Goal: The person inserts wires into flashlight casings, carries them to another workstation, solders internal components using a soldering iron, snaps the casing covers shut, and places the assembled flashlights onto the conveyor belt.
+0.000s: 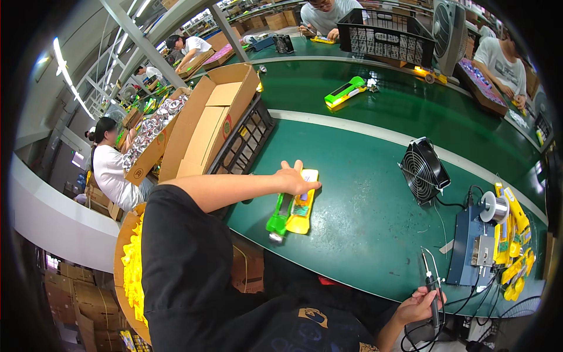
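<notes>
My left hand (292, 180), palm down with its fingers spread, lies over the upper ends of two casing parts on the bench. One is a yellow casing half (299, 222) with a small circuit board and wires in it. Beside it, touching or nearly so, lies a green casing (277, 221) with a dark strip and a silvery end. My fingers hide the tops of both. At the bench's near right edge my right hand (417, 306) is closed around the black handle of a soldering iron (431, 284). A thin curved metal tube runs alongside its upward-pointing tip.
A black fan (423, 171) stands right of centre. Farther right are a blue soldering station (463, 237), a solder reel (494, 207) and yellow casings (516, 218). A green-yellow lamp (346, 92) lies on the conveyor (293, 82). Cardboard box (205, 126) and black crate (249, 138) stand left. Several people work around.
</notes>
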### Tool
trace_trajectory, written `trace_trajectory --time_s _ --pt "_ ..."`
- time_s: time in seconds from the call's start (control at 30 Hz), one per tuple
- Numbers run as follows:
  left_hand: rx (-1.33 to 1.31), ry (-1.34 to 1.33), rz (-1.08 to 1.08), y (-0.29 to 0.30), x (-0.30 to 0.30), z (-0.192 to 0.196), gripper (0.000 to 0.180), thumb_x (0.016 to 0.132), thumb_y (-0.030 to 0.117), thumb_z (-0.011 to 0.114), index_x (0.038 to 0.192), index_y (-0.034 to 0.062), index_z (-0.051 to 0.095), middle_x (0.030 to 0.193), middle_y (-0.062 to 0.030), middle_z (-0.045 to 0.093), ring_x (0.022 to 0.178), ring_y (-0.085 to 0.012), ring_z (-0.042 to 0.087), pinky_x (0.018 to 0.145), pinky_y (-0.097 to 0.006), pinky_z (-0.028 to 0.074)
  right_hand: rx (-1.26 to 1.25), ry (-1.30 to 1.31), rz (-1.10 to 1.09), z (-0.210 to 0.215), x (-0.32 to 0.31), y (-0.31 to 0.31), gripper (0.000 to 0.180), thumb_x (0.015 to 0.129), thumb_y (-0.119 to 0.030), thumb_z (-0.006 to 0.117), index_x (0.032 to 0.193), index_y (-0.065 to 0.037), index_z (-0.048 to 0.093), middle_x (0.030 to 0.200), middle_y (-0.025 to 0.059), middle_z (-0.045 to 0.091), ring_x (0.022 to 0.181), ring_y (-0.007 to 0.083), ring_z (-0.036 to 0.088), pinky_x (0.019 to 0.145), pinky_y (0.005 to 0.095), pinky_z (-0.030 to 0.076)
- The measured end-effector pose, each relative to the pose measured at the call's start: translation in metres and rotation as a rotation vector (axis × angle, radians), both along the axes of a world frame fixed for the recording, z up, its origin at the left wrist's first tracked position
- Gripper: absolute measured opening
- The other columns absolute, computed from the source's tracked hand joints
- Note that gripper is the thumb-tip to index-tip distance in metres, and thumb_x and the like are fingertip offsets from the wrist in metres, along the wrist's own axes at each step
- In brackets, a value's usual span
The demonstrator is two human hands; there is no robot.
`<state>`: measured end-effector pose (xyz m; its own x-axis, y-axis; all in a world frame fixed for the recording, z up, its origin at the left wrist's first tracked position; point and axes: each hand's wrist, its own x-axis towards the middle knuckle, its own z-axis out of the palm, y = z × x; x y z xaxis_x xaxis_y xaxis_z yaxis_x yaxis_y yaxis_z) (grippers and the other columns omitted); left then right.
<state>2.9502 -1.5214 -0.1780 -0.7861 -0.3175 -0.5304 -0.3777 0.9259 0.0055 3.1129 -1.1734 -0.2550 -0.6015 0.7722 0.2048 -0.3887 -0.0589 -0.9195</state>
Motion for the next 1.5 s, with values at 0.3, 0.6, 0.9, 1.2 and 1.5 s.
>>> trace_trajectory --time_s 0.3,0.6,0.9,1.2,1.5 --pt "0.483 -0.315 0.753 0.046 0.015 0.008 0.058 0.075 0.055 0.037 0.114 0.0147 0.048 0.127 -0.0099 0.037 0.108 -0.0289 0.048 0.076 -0.044 0.05 -0.032 0.065 0.007 0.002 0.004 -0.004 0.017 0.082 -0.014 0.046 0.089 0.0 0.041 0.058 0.0061 0.046 0.044 0.0085 0.038 0.04 0.0171 0.027" --pt "0.715 -0.497 0.807 0.104 0.059 0.031 0.066 0.076 0.062 0.033 0.128 0.021 0.032 0.131 -0.0121 0.026 0.112 -0.0335 0.034 0.084 -0.051 0.042 -0.071 0.031 0.017 0.001 0.006 0.001 0.023 0.081 -0.019 0.048 0.09 0.0 0.04 0.057 0.0079 0.049 0.043 0.0095 0.038 0.04 0.0189 0.03" --pt "0.764 0.09 -0.027 0.067 0.102 0.008 0.048 0.072 0.026 0.064 0.105 -0.0003 0.042 0.104 -0.0119 0.046 0.087 -0.0182 0.052 0.073 -0.028 0.043 -0.061 0.027 0.002 0.001 0.004 0.0 0.023 0.08 -0.02 0.049 0.09 0.0 0.041 0.055 0.0087 0.048 0.04 0.0096 0.037 0.039 0.0184 0.029" --pt "0.63 0.274 -0.488 0.05 0.11 -0.004 0.016 0.078 0.007 0.057 0.093 0.0042 0.051 0.076 -0.0047 0.049 0.066 -0.0151 0.048 0.059 -0.027 0.042 -0.025 0.054 0.058 0.002 0.003 -0.003 0.019 0.083 -0.015 0.046 0.094 0.0 0.042 0.063 0.0083 0.048 0.046 0.0089 0.039 0.041 0.0176 0.03" --pt "1.141 -0.086 0.009 0.037 0.104 0.013 0.013 0.086 0.009 0.047 0.096 0.0058 0.052 0.073 0.0 0.051 0.058 -0.0069 0.047 0.052 -0.022 0.041 -0.01 0.056 0.062 0.001 0.003 -0.001 0.019 0.085 -0.014 0.046 0.096 0.0 0.041 0.061 0.0076 0.047 0.045 0.008 0.038 0.042 0.0172 0.029"
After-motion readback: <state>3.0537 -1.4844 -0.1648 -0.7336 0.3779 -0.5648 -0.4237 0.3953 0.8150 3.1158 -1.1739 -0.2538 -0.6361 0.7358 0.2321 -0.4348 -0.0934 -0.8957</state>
